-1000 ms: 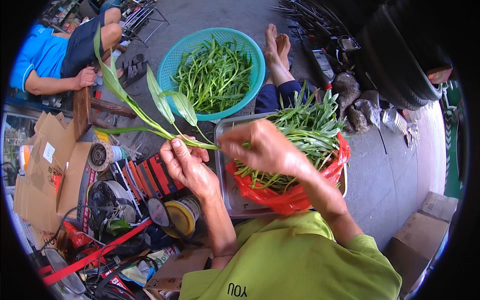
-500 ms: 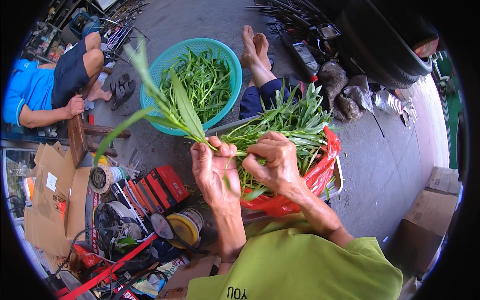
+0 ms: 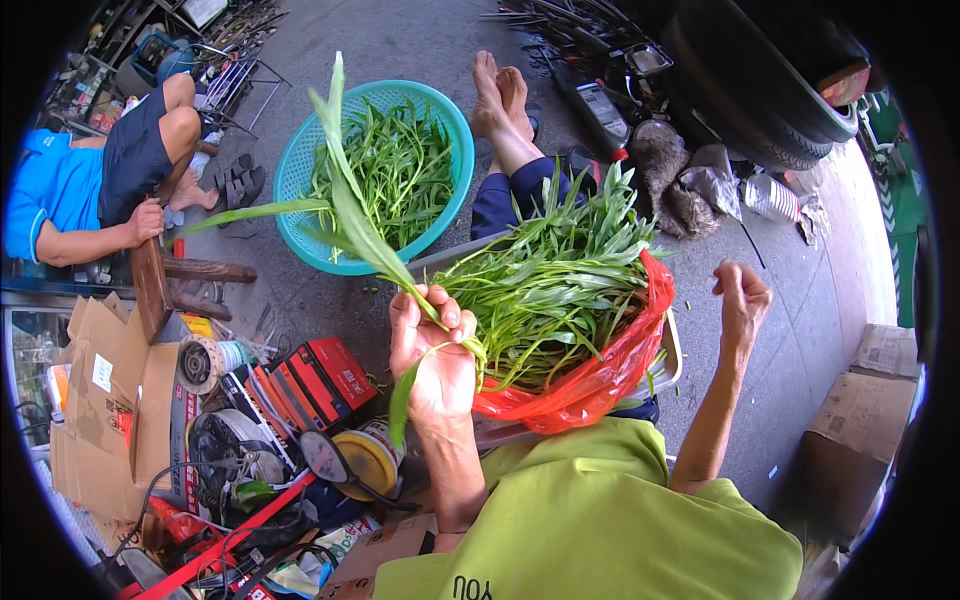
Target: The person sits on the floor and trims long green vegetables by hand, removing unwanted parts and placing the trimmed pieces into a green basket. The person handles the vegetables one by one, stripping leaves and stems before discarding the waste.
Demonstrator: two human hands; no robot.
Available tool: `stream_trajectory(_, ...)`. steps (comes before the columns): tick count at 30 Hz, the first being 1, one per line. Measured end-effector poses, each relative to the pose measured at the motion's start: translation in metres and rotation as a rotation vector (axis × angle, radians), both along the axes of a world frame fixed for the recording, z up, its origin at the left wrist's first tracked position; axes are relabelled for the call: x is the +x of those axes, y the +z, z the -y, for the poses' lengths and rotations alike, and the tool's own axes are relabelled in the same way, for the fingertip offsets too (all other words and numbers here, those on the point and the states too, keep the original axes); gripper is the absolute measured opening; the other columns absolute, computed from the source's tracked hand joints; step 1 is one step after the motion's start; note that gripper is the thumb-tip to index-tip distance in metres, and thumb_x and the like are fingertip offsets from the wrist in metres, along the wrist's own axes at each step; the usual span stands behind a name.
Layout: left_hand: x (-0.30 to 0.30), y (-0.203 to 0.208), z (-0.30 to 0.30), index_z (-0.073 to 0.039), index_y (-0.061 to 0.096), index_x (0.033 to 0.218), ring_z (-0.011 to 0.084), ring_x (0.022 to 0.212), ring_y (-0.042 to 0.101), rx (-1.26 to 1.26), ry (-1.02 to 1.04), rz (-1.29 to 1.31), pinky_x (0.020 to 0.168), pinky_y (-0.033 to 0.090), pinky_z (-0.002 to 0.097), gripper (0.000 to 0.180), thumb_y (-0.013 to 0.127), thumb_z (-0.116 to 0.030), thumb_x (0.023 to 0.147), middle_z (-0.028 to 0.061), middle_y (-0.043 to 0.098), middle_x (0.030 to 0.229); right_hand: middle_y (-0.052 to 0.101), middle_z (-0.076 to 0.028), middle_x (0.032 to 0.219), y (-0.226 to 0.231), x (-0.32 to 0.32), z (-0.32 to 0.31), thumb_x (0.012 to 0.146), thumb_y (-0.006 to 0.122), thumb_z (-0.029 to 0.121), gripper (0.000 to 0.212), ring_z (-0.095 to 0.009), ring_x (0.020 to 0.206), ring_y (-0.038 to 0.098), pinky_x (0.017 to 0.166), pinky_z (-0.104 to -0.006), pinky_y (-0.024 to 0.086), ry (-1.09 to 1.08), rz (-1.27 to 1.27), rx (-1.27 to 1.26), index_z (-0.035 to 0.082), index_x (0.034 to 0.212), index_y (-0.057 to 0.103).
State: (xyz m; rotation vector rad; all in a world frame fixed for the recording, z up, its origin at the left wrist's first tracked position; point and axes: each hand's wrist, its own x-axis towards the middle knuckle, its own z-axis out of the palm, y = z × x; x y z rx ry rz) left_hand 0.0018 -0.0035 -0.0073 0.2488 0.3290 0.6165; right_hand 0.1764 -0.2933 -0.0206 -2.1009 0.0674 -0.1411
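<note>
My left hand (image 3: 436, 355) is closed around a leafy green stem (image 3: 365, 225), which looks like water spinach. Its long leaves reach up over the rim of a turquoise plastic basket (image 3: 288, 225), and one leaf hangs below the fingers. Out to the right, over the floor, my right hand (image 3: 742, 300) is raised with its fingers curled in; whatever they may hold is hidden. Between my hands, a heap of the same greens (image 3: 560, 300) lies in a red plastic bag (image 3: 590, 385), on a tray (image 3: 672, 360) at my lap. More cut greens (image 3: 400, 180) fill the basket.
At the left, a person in a blue shirt (image 3: 60, 190) grips a wooden stool (image 3: 152, 285). Below are an opened cardboard box (image 3: 100, 420), red boxes (image 3: 330, 380) and wire reels (image 3: 205, 360). Bare feet (image 3: 505, 95), a black bottle (image 3: 603, 118) and tyres (image 3: 740, 100) lie beyond; cartons (image 3: 865, 430) stand right.
My right hand has left the stem and swung far to the right, away from the greens. My left hand keeps its hold, and the leafy stem has tilted more upright.
</note>
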Motion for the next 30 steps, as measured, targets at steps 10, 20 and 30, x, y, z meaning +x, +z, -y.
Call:
stream_trajectory(10,0.009,0.000,0.026,-0.001,0.059,0.094,0.0104,0.062,0.055,0.428,0.087,-0.573,0.056,0.043,0.0212,0.013,0.065,-0.008,0.085,0.0037,0.060,0.078,0.067,-0.013,0.090,0.027,-0.039,-0.039,0.076,0.065,-0.003,0.012,-0.020,0.077,0.065,0.074,-0.0287,0.051,0.440,0.222,-0.095,-0.002,0.088,0.067)
stream_trajectory(20,-0.002,0.021,0.040,0.003,0.058,0.106,0.0127,0.070,0.060,0.675,-0.104,-0.499,0.065,0.051,0.0231,0.023,0.055,-0.015,0.093,0.0092,0.062,0.089,0.063,-0.009,0.094,0.031,-0.042,-0.143,0.065,0.067,0.007,0.035,-0.022,0.072,0.064,0.057,-0.0333,0.053,1.017,0.740,-0.094,0.004,0.099,0.062)
stream_trajectory(30,-0.017,0.032,0.017,0.001,0.061,0.103,0.0109,0.080,0.057,0.887,0.020,-0.694,0.071,0.044,0.0227,0.021,0.057,-0.016,0.091,0.0074,0.064,0.090,0.062,-0.009,0.089,0.026,-0.035,-0.126,0.066,0.066,-0.001,0.037,-0.023,0.069,0.062,0.056,-0.0325,0.049,0.947,0.718,-0.120,0.004,0.102,0.064)
